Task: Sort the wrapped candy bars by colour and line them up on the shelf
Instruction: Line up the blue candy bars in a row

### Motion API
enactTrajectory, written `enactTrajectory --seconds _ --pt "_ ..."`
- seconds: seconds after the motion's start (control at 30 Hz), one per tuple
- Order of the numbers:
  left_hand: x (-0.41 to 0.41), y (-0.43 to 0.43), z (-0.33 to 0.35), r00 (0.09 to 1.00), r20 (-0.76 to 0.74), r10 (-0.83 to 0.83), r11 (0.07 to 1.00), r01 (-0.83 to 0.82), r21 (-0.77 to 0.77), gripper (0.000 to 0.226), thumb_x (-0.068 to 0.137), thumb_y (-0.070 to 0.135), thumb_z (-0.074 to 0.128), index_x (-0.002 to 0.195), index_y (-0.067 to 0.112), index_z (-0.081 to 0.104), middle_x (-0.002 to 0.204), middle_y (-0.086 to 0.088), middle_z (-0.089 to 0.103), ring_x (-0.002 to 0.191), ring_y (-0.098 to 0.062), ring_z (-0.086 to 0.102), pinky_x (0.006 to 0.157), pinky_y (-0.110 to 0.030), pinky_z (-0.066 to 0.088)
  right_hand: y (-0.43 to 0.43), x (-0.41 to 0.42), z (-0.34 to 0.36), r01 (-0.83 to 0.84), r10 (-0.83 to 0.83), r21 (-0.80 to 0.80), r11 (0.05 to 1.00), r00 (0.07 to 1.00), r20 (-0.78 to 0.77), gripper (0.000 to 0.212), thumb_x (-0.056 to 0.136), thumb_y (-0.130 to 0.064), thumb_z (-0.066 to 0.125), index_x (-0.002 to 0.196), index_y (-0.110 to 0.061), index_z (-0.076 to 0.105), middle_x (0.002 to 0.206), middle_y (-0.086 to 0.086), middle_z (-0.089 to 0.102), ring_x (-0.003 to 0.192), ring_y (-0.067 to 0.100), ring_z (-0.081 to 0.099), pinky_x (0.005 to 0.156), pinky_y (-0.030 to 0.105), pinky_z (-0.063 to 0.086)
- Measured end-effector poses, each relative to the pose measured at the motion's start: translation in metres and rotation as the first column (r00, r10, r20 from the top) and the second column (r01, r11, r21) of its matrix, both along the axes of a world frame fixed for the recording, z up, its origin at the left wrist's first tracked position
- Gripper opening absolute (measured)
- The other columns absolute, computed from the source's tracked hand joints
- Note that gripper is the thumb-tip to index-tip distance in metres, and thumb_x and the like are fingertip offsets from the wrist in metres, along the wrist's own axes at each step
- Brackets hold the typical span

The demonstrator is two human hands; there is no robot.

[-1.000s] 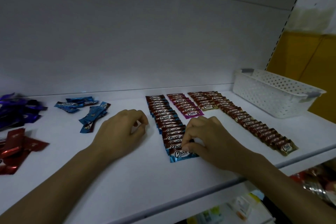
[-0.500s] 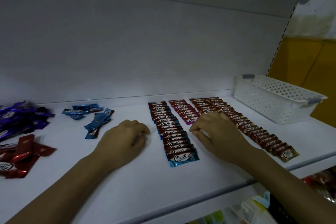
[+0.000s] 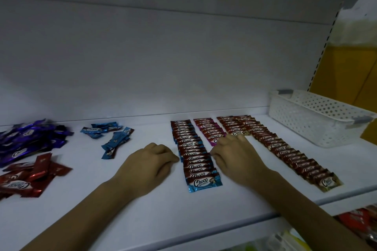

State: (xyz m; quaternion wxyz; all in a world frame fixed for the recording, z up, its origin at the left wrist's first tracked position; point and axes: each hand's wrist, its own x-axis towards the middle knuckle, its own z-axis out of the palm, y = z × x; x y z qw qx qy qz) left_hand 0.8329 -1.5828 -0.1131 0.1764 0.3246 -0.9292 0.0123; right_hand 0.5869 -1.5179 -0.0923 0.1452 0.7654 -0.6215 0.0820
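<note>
On the white shelf (image 3: 142,220) a long row of blue-edged Choco bars (image 3: 195,155) runs from back to front. My left hand (image 3: 151,163) lies with curled fingers against that row's left edge. My right hand (image 3: 234,155) has its fingers bent at the row's right edge and covers the front end of a short pink row (image 3: 208,128). Neither hand holds a bar. Further right lie a short beige row (image 3: 230,126) and a long beige row (image 3: 285,149).
Loose blue bars (image 3: 110,136) lie scattered at the left. A purple pile (image 3: 26,140) and a red pile (image 3: 28,175) sit at the far left. A white perforated basket (image 3: 318,116) stands at the back right. More goods show below the shelf's front edge.
My right hand let go of the front bar of the blue row and moved back along the row's right side. My left hand slid right up to the row's left edge.
</note>
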Motion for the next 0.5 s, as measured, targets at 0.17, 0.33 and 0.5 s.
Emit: enactTrajectory --seconds 0.17,0.33,0.5 --pt "-0.001 -0.001 -0.001 1.0 -0.005 0.001 1.0 -0.001 -0.007 0.035 0.099 0.031 0.041 0.131 0.034 0.054 0.131 0.015 0.054 0.115 -0.006 0.047 0.088 -0.024 0.045 -0.002 -0.001 0.0 0.0 0.0 -0.006 1.0 1.0 0.02 0.034 0.1 -0.033 0.035 0.119 -0.029 0.063 0.115 -0.009 0.061 0.108 0.011 0.049 0.095 0.029 0.028" --pt "0.001 -0.002 -0.002 1.0 0.005 0.016 1.0 -0.016 -0.013 0.036 0.099 0.032 0.04 0.132 0.036 0.053 0.131 0.016 0.053 0.116 -0.006 0.046 0.088 -0.025 0.046 -0.004 -0.001 -0.001 0.006 -0.006 -0.015 1.0 1.0 0.001 0.034 0.1 -0.033 0.034 0.117 -0.03 0.063 0.113 -0.009 0.062 0.107 0.011 0.05 0.095 0.03 0.03" --pt "0.004 -0.005 0.003 0.989 -0.013 0.147 0.985 -0.148 -0.087 0.038 0.097 0.037 0.04 0.133 0.031 0.052 0.13 0.012 0.056 0.114 -0.01 0.049 0.089 -0.027 0.043 -0.01 0.007 0.009 -0.002 0.004 -0.05 0.999 0.999 0.042 0.032 0.099 -0.035 0.038 0.114 -0.029 0.064 0.112 -0.009 0.063 0.104 0.011 0.051 0.093 0.029 0.03"
